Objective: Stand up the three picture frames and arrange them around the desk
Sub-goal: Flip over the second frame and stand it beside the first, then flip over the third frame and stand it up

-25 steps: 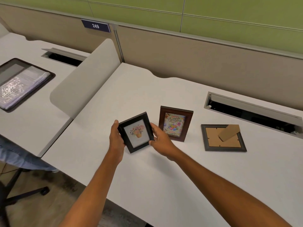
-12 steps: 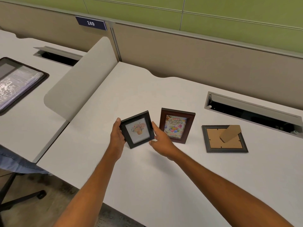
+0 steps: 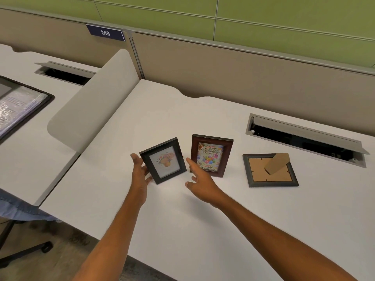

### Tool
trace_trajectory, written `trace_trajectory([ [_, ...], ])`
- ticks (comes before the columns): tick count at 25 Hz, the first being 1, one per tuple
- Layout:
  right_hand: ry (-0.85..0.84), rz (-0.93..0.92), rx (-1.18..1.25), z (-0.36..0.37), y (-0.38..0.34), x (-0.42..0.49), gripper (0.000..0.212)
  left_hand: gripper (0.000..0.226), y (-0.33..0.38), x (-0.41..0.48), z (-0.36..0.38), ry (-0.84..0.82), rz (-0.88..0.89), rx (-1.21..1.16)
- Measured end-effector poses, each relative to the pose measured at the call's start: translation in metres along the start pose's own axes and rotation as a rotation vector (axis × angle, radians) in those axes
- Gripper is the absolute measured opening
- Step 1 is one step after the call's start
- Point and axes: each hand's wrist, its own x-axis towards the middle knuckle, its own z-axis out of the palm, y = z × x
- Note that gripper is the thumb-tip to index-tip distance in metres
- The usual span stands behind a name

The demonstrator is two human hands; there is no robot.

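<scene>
A small black frame (image 3: 163, 161) with a flower picture stands on the white desk (image 3: 182, 224), turned a little to the left. My left hand (image 3: 140, 173) rests against its left edge with the fingers spread, not clasped around it. My right hand (image 3: 200, 185) hovers just right of it, fingers apart and off the frame. A brown frame (image 3: 211, 156) with a birthday card stands upright right behind my right hand. A grey frame (image 3: 257, 171) lies face down further right, its cardboard stand (image 3: 277, 163) sticking up.
An open cable slot (image 3: 304, 138) runs along the back right of the desk. A curved grey divider (image 3: 91, 106) bounds the desk on the left. Beyond it lies a black folder (image 3: 18, 106). A chair base (image 3: 24, 250) stands on the floor at lower left.
The black frame went from being held in both hands above the desk to standing on it. My right hand has let go and drawn back; my left hand has loosened.
</scene>
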Motion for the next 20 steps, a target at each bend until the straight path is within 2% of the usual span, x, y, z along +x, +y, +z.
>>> trace_trajectory([
  [2,0.017,0.004,0.012,-0.008,0.005,-0.01,0.088,0.115,-0.012,-0.009,0.001,0.136,-0.006,-0.008],
  [6,0.115,0.015,-0.003,-0.032,0.023,-0.033,0.08,0.086,-0.047,-0.042,0.012,0.513,-0.09,0.073],
  [8,0.164,0.019,-0.02,-0.048,0.034,-0.045,0.073,0.061,-0.063,-0.064,0.023,0.54,-0.136,0.143],
  [11,0.235,0.023,0.003,-0.076,0.056,-0.063,0.064,0.029,-0.085,-0.086,0.048,0.43,-0.123,0.237],
  [14,0.332,0.045,0.032,-0.11,0.081,-0.082,0.063,0.023,-0.097,-0.101,0.086,0.24,-0.091,0.316],
  [20,0.569,0.157,0.053,-0.182,0.122,-0.113,0.065,0.016,-0.099,-0.112,0.19,-0.249,-0.122,0.406],
])
